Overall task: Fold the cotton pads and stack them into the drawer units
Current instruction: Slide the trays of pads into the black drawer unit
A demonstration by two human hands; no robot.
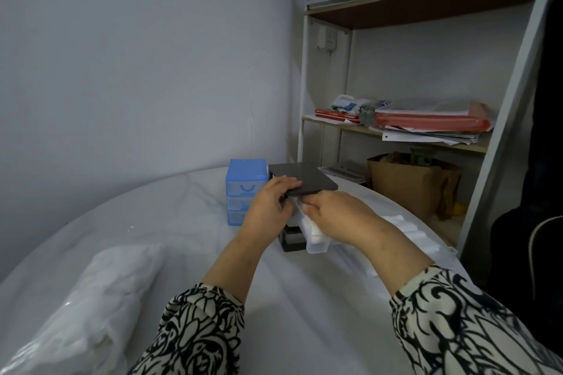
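Right hand presses cotton pads into drawer.

I am wearing black-and-white floral-patterned fabric sleeves. Beside the pale blue plastic drawer unit the dark grey flat-topped drawer unit is showing a clear plastic drawer holding white cotton pads. The round table is showing white, faintly grey-veined marble.
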